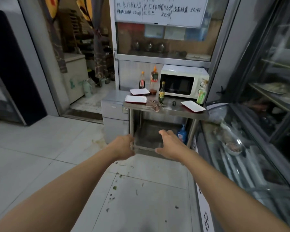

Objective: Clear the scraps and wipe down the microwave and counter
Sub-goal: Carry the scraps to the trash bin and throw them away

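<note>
Head view looks down a tiled floor (40, 148) toward a steel counter (171, 110) standing against a glazed partition, with a long glass display case (241, 156) running down the right side and a dark doorway with a patterned curtain (97, 47) to the left. A whiteboard (159, 10) with handwriting hangs above the counter. A low steel cabinet (114, 111) stands just beside the counter's left end.

On the counter's back right sits a cream microwave (184, 81), door closed. Three white trays with red rims lie on the top: two near the left end (135, 99) (139, 91) and one at the right front corner (193, 106). Sauce bottles stand behind the left trays (142, 80) (154, 80), a dark bottle with a yellow label (161, 93) stands in front of the microwave, and a green bottle (201, 96) stands at its right. A crumpled brownish rag (153, 104) lies at the counter's front edge, partly hanging over. A blue bottle (182, 133) stands on the lower shelf.

Green scraps (115, 187) are scattered over the floor tiles between the two forearms.

Both arms reach forward, well short of the counter. The left hand (123, 147) has loosely curled fingers and holds nothing. The right hand (169, 144) is relaxed, thumb apart from the fingers, also holding nothing.
</note>
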A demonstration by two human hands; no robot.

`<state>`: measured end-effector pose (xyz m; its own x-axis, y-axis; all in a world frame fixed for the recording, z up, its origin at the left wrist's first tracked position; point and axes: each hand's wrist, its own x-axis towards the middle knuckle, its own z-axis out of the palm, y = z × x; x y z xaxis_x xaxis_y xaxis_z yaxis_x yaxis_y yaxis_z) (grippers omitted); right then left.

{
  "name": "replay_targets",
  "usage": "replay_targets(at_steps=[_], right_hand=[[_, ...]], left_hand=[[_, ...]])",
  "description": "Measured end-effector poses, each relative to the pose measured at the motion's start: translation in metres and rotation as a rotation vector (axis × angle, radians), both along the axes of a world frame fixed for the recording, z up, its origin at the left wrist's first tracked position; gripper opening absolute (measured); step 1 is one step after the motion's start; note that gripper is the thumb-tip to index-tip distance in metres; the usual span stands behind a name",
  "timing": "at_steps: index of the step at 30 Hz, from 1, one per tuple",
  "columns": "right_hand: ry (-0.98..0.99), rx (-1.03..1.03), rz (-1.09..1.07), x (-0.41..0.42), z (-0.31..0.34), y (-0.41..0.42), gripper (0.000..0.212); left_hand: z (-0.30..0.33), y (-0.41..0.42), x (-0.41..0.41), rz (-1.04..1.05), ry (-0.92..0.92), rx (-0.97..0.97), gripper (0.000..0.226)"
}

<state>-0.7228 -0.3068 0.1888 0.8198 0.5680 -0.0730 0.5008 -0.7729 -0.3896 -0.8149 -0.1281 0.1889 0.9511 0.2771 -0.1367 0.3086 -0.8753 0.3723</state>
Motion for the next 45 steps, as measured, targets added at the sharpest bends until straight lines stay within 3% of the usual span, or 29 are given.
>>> replay_targets(at_steps=[12, 21, 34, 45], right_hand=[[-0.018, -0.003, -0.141, 0.194, 0.010, 0.104, 0.079], [0.025, -0.033, -0.207, 0.308, -0.004, 0.141, 0.080], [0.079, -0.002, -0.131, 0.511, -0.023, 0.201, 0.064], [0.144, -0.049, -0.167, 0.619, -0.052, 0.232, 0.066]], left_hand=[[0.004, 0.115, 0.225, -0.118, -0.005, -0.043, 0.043], [-0.013, 0.168, 0.343, -0.174, 0.043, -0.094, 0.043], [-0.034, 0.224, 0.530, -0.074, 0.021, -0.038, 0.045], [-0.067, 0.254, 0.644, -0.070, 0.072, -0.049, 0.048]])
